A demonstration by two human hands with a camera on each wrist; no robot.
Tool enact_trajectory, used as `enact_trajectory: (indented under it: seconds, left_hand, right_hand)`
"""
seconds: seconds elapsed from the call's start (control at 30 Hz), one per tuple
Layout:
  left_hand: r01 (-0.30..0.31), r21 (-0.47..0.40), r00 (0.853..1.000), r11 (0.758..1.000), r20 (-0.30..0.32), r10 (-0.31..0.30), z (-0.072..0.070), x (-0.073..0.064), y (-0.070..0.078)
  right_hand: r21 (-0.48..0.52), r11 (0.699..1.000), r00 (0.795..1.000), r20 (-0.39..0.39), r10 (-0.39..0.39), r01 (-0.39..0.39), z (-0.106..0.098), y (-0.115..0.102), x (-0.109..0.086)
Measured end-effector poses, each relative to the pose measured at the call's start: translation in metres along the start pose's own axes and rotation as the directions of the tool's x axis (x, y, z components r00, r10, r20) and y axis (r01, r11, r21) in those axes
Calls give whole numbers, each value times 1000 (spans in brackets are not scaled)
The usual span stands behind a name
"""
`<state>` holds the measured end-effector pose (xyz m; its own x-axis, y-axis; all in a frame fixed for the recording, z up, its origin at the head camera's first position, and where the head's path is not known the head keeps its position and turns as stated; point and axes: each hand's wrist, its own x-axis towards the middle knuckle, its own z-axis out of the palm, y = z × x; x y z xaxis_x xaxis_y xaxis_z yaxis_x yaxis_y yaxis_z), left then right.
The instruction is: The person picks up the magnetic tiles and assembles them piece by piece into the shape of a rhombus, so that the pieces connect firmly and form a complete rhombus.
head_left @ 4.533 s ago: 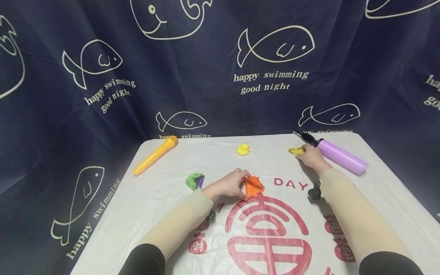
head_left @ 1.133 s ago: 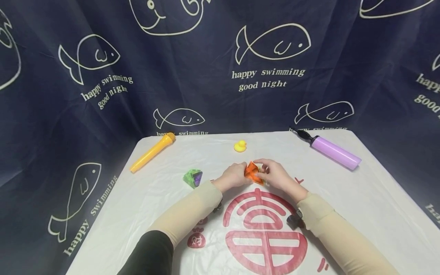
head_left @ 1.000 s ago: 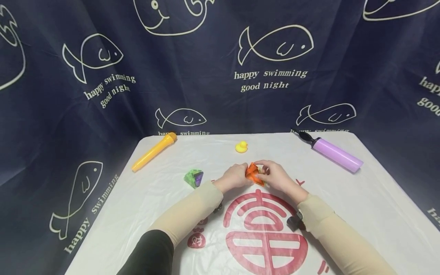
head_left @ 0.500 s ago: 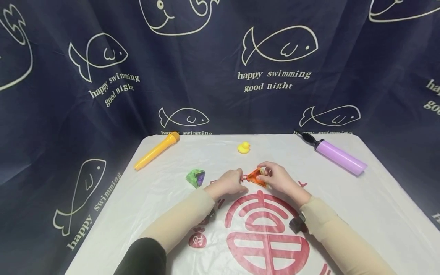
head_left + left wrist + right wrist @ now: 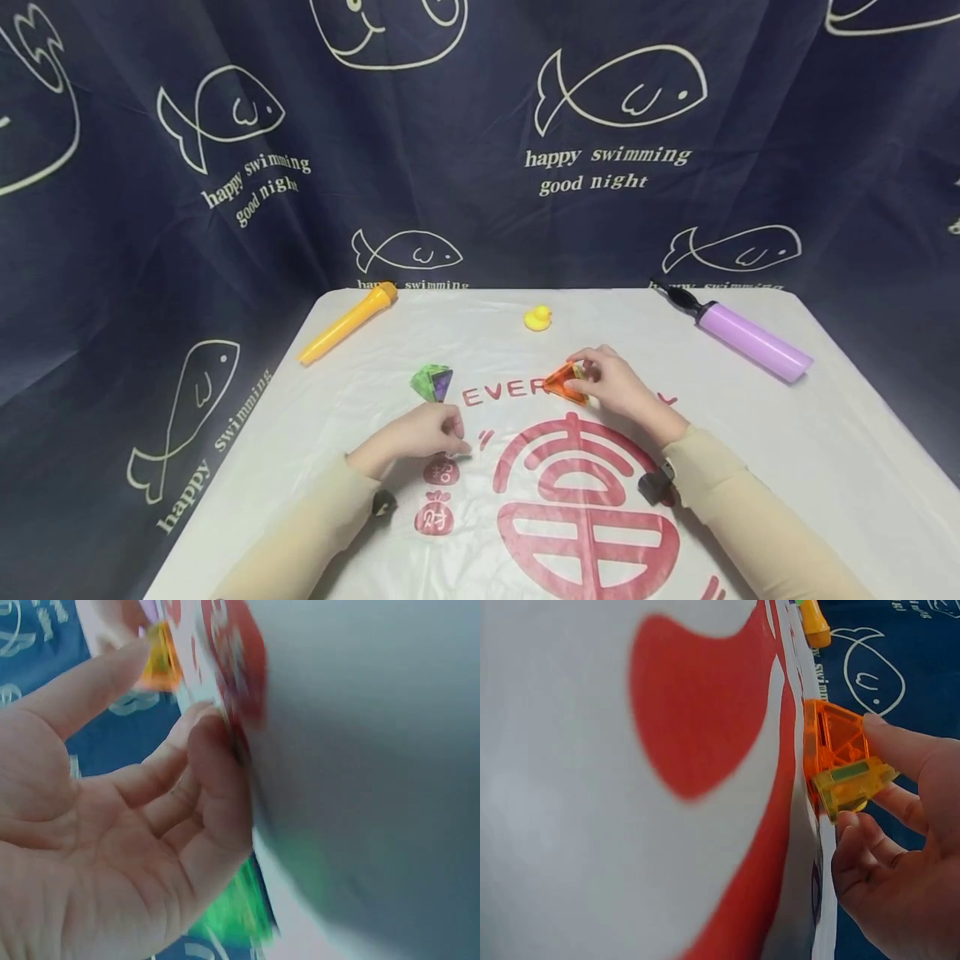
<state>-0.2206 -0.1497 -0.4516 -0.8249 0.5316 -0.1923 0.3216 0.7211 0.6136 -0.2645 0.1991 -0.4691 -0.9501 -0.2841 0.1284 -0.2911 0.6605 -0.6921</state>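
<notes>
My right hand [image 5: 618,387] pinches a cluster of translucent triangular magnetic tiles between thumb and fingers. Its orange tiles [image 5: 562,383] face left in the head view. In the right wrist view a yellow tile [image 5: 853,784] lies against the orange side, close to the fingertips, right at the tablecloth. My left hand [image 5: 423,429] holds nothing, its fingers loosely bent, low over the cloth. Just beyond it sits a green magnetic-tile piece [image 5: 427,382] with a purple face [image 5: 441,384]. That green piece shows blurred behind the left hand [image 5: 135,817] in the left wrist view.
On the white tablecloth [image 5: 360,333] with red print, a yellow rubber duck [image 5: 537,318] sits at the back middle. An orange toy microphone [image 5: 348,323] lies at the back left, a purple hand pump [image 5: 753,340] at the back right. Behind hangs a dark blue fish-print curtain [image 5: 480,167].
The right hand brought the yellow tile from the back right to the orange tiles. My left hand has let go of the orange tiles and moved left, near the green piece.
</notes>
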Motion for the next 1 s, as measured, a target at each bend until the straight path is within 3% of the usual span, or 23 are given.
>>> enact_trajectory:
  seconds: [0.1,0.2,0.3,0.37,0.43,0.57,0.73,0.83,1.0]
  left_hand:
    - [123,61,992,991,-26,-121,-17,-14,-12]
    - [267,151,962,952,-108,-252,-33,-20,-23]
    - [328,199,935,923,-209,-287,-44,-15,-32]
    - [318,196,930,927,-255,-265,-48,-7,-35]
    - [260,198,940,945,-275,-201,-51,2,-37]
    - [178,166,957,970,-260,-131,-53,19,-40]
    - [130,132,966,983,-241,-96,-53,30,-44]
    - [77,138,974,987,-224,-44,-50,39,-38]
    - [-8,158,985,987,-172,35,-37,60,-13]
  right_hand:
    - [19,999,999,34,-27,27,-4,2,0]
    - [37,998,996,70,-55,52,-7,6,-1]
    - [54,997,992,106,-62,57,-11,11,-2]
    - [66,997,990,132,-57,49,-14,14,-3]
    - [77,997,987,157,-40,28,-15,17,-4]
    - [82,996,984,177,-30,16,-16,21,-6]
    - [42,998,979,196,-58,51,-17,22,-7]
    - [3,997,978,190,-81,82,-18,22,-7]
    - [-42,996,981,185,-66,75,-18,24,-8]
